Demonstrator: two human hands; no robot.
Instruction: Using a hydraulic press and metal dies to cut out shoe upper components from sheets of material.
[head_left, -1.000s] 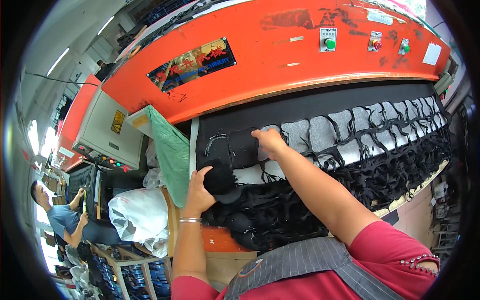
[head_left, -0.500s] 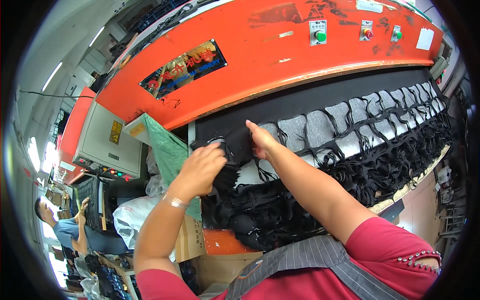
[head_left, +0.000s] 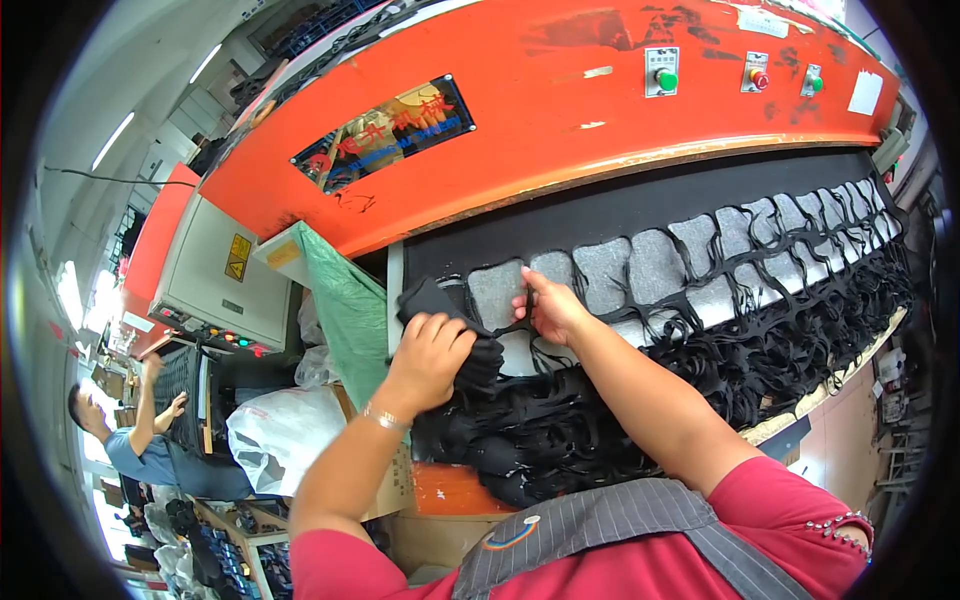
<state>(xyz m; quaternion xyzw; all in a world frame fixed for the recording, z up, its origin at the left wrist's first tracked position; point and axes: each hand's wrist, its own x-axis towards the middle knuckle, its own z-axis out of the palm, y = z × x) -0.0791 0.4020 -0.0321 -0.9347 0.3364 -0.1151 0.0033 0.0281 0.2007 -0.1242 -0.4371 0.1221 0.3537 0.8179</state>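
Note:
A thick bundle of cut black fabric pieces [head_left: 482,362] is in my left hand [head_left: 425,365], whose fingers wrap over it at the near left of the machine bed. A folded black piece [head_left: 428,298] sticks up beyond the knuckles. To the right, my right hand [head_left: 552,308] has its fingers curled and thumb raised, at a thin black strip of the cut-out sheet; the strip passes between thumb and fingers. That black web of fabric [head_left: 640,308] lies in a long row, with pale grey backing [head_left: 603,275] showing through its holes.
An orange press machine [head_left: 540,110] with green and red buttons [head_left: 665,80] spans the far side. Tangled black scraps [head_left: 540,430] hang along the near edge. At left are a grey control box [head_left: 215,270], green cloth [head_left: 345,310], a white plastic bag [head_left: 285,435] and a co-worker [head_left: 160,445].
My left hand has drawn nearer with the black pieces, now bunched in it. A grey opening shows where black fabric lay. My right hand's fingers have curled in. The view has shifted slightly.

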